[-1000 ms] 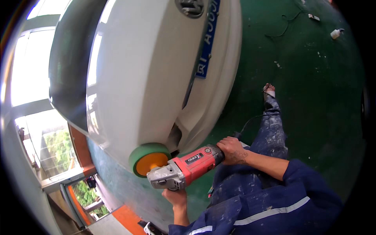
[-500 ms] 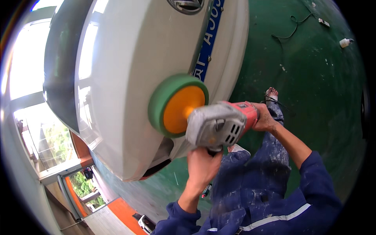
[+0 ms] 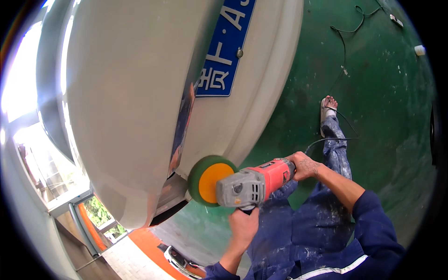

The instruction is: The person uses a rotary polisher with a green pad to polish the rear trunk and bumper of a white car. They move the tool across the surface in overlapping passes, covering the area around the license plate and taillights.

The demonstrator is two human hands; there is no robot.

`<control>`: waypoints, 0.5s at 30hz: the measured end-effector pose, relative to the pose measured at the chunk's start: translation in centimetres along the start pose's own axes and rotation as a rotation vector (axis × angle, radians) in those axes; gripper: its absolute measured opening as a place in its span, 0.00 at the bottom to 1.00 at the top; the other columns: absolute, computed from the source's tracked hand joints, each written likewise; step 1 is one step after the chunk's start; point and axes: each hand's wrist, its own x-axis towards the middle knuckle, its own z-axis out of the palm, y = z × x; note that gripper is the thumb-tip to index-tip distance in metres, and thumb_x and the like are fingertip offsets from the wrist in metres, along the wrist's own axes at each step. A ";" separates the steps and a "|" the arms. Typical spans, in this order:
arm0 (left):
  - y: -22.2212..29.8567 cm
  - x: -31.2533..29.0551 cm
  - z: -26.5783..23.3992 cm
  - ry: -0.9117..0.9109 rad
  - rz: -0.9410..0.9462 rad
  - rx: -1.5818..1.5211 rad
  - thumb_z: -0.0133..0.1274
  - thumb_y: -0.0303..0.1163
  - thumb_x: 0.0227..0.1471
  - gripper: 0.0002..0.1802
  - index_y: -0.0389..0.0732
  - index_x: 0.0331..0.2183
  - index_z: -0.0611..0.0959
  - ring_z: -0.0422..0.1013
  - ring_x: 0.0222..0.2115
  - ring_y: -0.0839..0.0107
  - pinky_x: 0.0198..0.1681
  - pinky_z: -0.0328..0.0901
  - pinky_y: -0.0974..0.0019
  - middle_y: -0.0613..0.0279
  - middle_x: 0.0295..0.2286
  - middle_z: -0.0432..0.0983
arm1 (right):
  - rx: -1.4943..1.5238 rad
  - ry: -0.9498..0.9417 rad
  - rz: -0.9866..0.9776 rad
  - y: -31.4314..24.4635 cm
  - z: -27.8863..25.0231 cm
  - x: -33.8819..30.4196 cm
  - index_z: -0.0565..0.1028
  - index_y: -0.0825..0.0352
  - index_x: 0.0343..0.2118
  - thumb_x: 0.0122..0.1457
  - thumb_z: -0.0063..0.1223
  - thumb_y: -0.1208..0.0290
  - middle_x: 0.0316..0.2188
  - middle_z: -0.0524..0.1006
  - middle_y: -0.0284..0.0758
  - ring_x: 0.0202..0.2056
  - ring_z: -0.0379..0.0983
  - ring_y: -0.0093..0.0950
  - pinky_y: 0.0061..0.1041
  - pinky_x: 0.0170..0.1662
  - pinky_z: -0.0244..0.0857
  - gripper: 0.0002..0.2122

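A red and grey polisher point(image 3: 252, 186) is held in both hands in front of my body. My left hand point(image 3: 243, 227) is wrapped round its black side handle below the grey head. My right hand point(image 3: 304, 166) grips the rear end of the red body, where a dark cord comes out. On the polisher's front sits a thick green foam pad point(image 3: 195, 179) with a yellow disc in its middle. The pad is by the lower rear bumper point(image 3: 254, 88) of a white car point(image 3: 126, 116); I cannot tell whether it touches.
A blue number plate point(image 3: 227, 63) is fixed to the car. On the green floor point(image 3: 373, 107) lie the dark cord point(image 3: 344, 49), a small white block point(image 3: 396, 21) and a white container point(image 3: 420, 50). An orange hose point(image 3: 91, 228) and another white car part point(image 3: 176, 261) show at lower left.
The polisher has moved down from beside the number plate to the bumper's lower corner, both hands moving with it. The view has shifted, and the plate looks larger.
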 end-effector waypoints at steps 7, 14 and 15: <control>1.8 2.9 -0.9 0.051 0.054 0.089 0.63 0.31 0.45 0.14 0.29 0.30 0.82 0.76 0.27 0.53 0.29 0.70 0.58 0.42 0.21 0.77 | 0.138 0.147 -0.058 -0.8 0.0 3.0 0.80 0.68 0.45 0.40 0.67 0.74 0.34 0.82 0.47 0.38 0.80 0.45 0.35 0.43 0.74 0.24; 2.5 4.6 -1.6 0.034 0.119 0.150 0.63 0.33 0.46 0.14 0.34 0.33 0.83 0.77 0.29 0.42 0.31 0.71 0.55 0.42 0.24 0.79 | 0.147 0.275 -0.182 0.5 1.4 6.3 0.81 0.67 0.41 0.32 0.65 0.79 0.31 0.81 0.46 0.33 0.79 0.47 0.37 0.39 0.74 0.24; 2.4 4.2 -1.4 0.044 0.084 0.138 0.63 0.33 0.46 0.14 0.34 0.34 0.83 0.77 0.29 0.41 0.31 0.71 0.55 0.42 0.24 0.79 | 0.154 0.220 -0.152 0.6 1.3 5.9 0.81 0.67 0.40 0.33 0.64 0.79 0.30 0.81 0.47 0.33 0.79 0.48 0.37 0.39 0.74 0.23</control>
